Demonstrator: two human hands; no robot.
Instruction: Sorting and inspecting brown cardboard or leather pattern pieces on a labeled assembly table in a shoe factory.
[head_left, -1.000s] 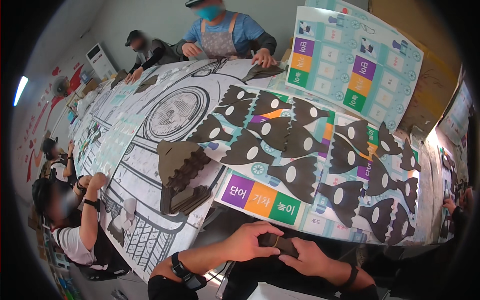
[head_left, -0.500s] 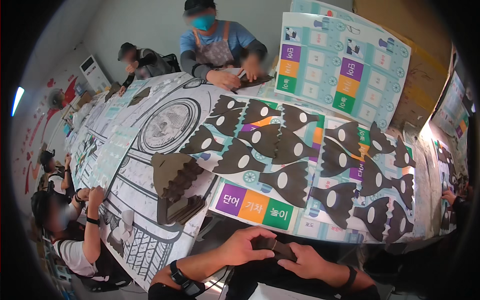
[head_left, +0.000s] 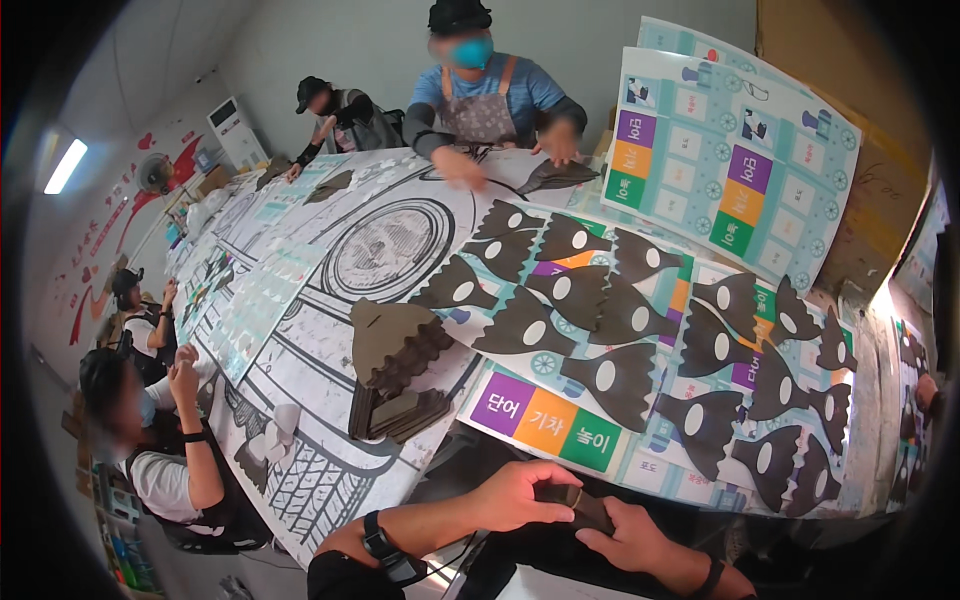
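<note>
In front of my body, below the table's near edge, my left hand [head_left: 522,494] and my right hand [head_left: 635,545] are closed on a small dark brown folded piece [head_left: 594,514]. Its full shape is partly hidden by my fingers. Beyond my left hand stands a stack of dark brown wavy-edged pieces [head_left: 392,340], with a further layered pile [head_left: 395,412] below it. To the right of the stack, several flared dark pieces with white ovals [head_left: 606,375] lie spread over colourful printed sheets [head_left: 545,422].
The long table has a black-and-white line-drawn cover [head_left: 300,400]. Upright printed sheets [head_left: 740,150] lean against a cardboard box [head_left: 890,190] at the back right. A co-worker in an apron [head_left: 490,100] stands opposite; others sit along the left. A crumpled whitish item [head_left: 275,432] lies near the left edge.
My view has turned slightly left, so the table appears shifted right. Both my hands still grip the folded piece. The co-worker opposite has moved both hands off a dark piece now lying on the table.
</note>
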